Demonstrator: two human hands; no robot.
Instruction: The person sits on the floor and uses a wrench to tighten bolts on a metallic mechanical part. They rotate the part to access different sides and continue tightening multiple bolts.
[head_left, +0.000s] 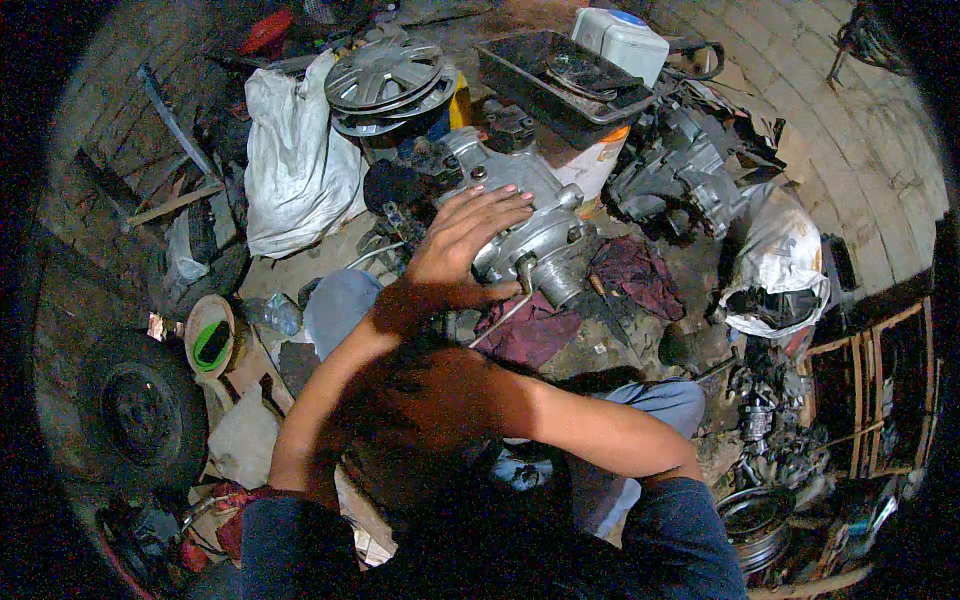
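Observation:
A silver-grey cast metal housing point(545, 215) with bolts and a ribbed round neck sits in front of me. My left hand point(465, 235) lies on its near left side, fingers stretched out over the top and thumb lower down. A thin bent metal wrench point(507, 318) meets the housing beside the neck and slants down toward me. At its near end my right hand point(455, 390) is closed, in deep shadow, so its fingers are hard to make out. Dark red cloths point(635, 275) lie right of the housing and under the wrench.
Stacked wheel covers point(385, 80) and a white sack point(300, 160) stand at the far left. A black tray point(545, 75) and another metal casing point(680, 170) are at the far right. A tyre point(140, 410) lies left; an open sack of parts point(778, 260) stands right.

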